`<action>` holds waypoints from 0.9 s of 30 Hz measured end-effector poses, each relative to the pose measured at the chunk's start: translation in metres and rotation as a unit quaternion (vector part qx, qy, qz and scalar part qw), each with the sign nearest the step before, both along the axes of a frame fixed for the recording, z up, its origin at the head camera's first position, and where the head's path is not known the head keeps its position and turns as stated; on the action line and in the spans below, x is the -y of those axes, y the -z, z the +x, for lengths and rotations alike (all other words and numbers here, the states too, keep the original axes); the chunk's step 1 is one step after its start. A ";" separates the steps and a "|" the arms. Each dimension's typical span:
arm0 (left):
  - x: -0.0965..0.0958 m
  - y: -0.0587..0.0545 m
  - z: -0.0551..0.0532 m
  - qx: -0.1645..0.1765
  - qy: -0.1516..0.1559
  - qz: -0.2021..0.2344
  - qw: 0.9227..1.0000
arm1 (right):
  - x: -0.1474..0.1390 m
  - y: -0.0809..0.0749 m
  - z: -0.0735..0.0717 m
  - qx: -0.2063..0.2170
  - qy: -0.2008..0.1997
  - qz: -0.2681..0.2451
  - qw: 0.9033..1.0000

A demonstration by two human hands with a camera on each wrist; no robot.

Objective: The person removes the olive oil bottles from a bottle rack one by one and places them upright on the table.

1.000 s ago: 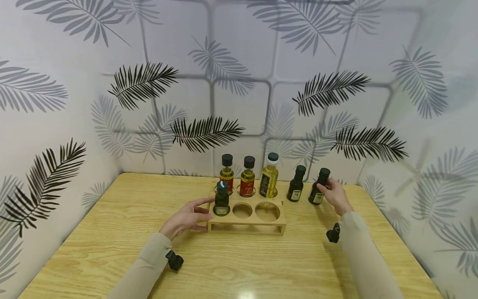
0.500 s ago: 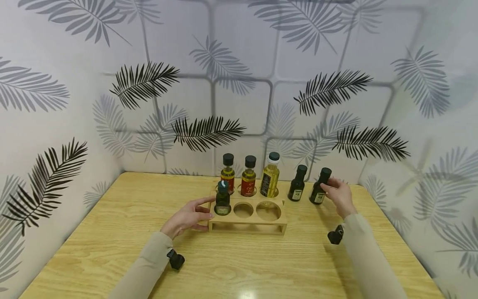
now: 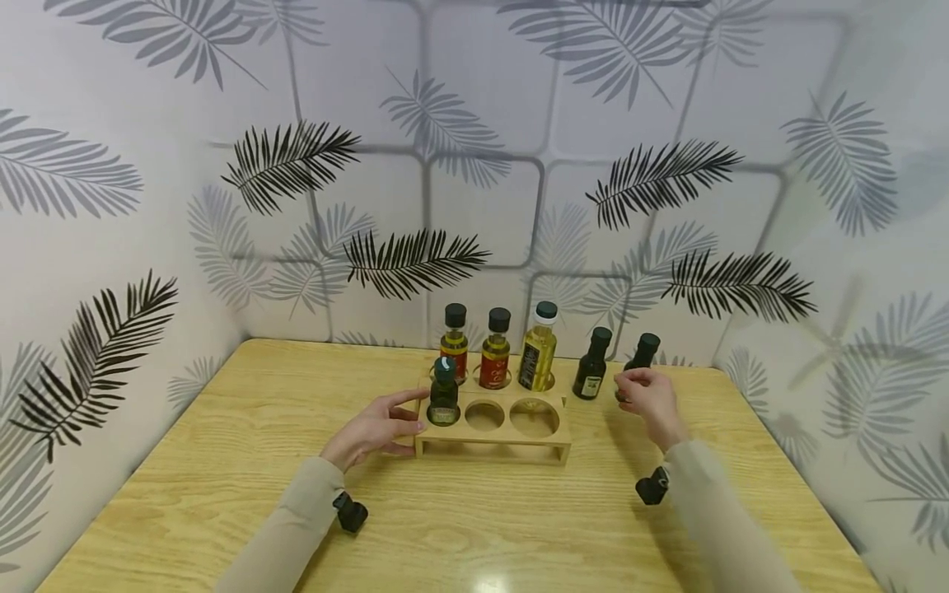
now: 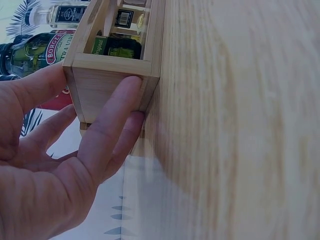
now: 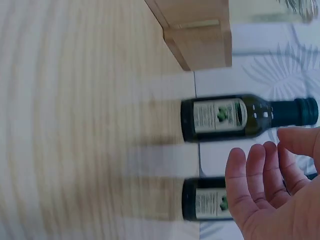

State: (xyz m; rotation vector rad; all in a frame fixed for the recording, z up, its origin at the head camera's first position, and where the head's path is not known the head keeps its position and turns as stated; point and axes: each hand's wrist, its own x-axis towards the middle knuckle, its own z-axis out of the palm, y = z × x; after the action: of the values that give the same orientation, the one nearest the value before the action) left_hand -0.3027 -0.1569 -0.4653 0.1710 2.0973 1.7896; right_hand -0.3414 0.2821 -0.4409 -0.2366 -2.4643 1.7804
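My left hand [image 3: 374, 430] rests at the left end of a two-tier wooden bottle rack [image 3: 511, 442]. In the left wrist view its spread, fairly straight fingers touch the rack's end panel [image 4: 92, 92]. A small dark oil bottle [image 3: 444, 397] with a green cap stands in the front row's left hole; the other two front holes hold nothing. Right of the rack, two dark green bottles stand upright on the table: a nearer one [image 5: 220, 118] and a farther one [image 3: 645, 352]. My right hand [image 3: 652, 399] hovers in front of the farther bottle, partly hiding it, fingers loosely bent and holding nothing.
The rack's back row carries two red-labelled bottles [image 3: 494, 362] and a taller yellow oil bottle [image 3: 538, 354]. Behind the wooden table [image 3: 445, 527] rises a leaf-patterned wall [image 3: 474, 206], with more of it along both sides.
My right hand has come off the right-hand dark bottle's side and shifted left, across its front. The bottles stay where they were, and my left hand keeps its place at the rack.
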 end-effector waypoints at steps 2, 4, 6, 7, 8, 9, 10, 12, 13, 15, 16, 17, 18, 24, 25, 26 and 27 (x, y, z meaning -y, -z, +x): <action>0.000 0.001 -0.001 0.001 0.002 0.000 1.000 | 0.008 0.002 0.002 -0.002 -0.015 -0.011 1.000; -0.001 0.001 -0.001 0.002 0.005 0.000 1.000 | 0.016 0.005 0.003 -0.002 -0.025 -0.021 0.999; -0.001 0.002 -0.001 0.003 0.006 0.001 1.000 | 0.025 0.007 0.005 -0.003 -0.037 -0.025 0.999; -0.001 0.002 -0.001 0.004 0.007 0.001 1.000 | 0.029 0.008 0.006 -0.003 -0.042 -0.027 0.999; -0.001 0.002 -0.001 0.004 0.006 0.001 1.000 | 0.033 0.009 0.007 -0.003 -0.045 -0.028 0.999; 0.000 0.002 -0.001 0.005 0.005 0.001 1.000 | 0.037 0.010 0.007 -0.004 -0.048 -0.029 0.998; 0.000 0.002 -0.001 0.005 0.005 0.002 1.000 | 0.040 0.010 0.007 -0.005 -0.052 -0.030 0.998; 0.000 0.001 -0.001 0.007 0.001 0.004 1.000 | 0.046 0.011 0.007 -0.011 -0.063 -0.031 0.997; 0.001 0.000 -0.001 0.007 0.000 0.004 1.000 | 0.049 0.012 0.006 -0.012 -0.064 -0.033 0.997; 0.001 0.000 -0.001 0.005 0.000 0.004 1.000 | 0.054 0.013 0.005 -0.016 -0.069 -0.031 0.997; 0.002 -0.001 -0.001 0.005 0.002 0.004 1.000 | 0.057 0.014 0.005 -0.018 -0.074 -0.026 0.997; 0.002 -0.001 -0.001 0.005 0.004 0.004 1.000 | 0.059 0.014 0.005 -0.022 -0.079 -0.021 0.996; 0.002 -0.001 0.000 0.005 0.006 0.003 1.000 | 0.062 0.014 0.005 -0.025 -0.087 -0.015 0.996; 0.001 0.000 -0.001 0.008 0.003 0.003 1.000 | 0.079 0.011 0.007 -0.059 -0.143 0.010 0.988; 0.001 0.001 -0.001 0.008 0.003 0.004 1.000 | 0.082 0.010 0.008 -0.060 -0.148 0.009 0.987; 0.002 0.001 -0.001 0.008 0.002 0.005 1.000 | 0.085 0.011 0.009 -0.061 -0.154 0.009 0.986; 0.002 0.002 -0.001 0.008 0.003 0.005 1.000 | 0.088 0.011 0.010 -0.060 -0.155 0.008 0.986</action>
State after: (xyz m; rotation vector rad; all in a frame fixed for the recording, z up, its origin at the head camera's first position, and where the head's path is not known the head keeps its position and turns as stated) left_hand -0.3033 -0.1587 -0.4668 0.1648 2.0757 1.7922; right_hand -0.3312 0.1939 -0.4517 0.2633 -2.5384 1.8179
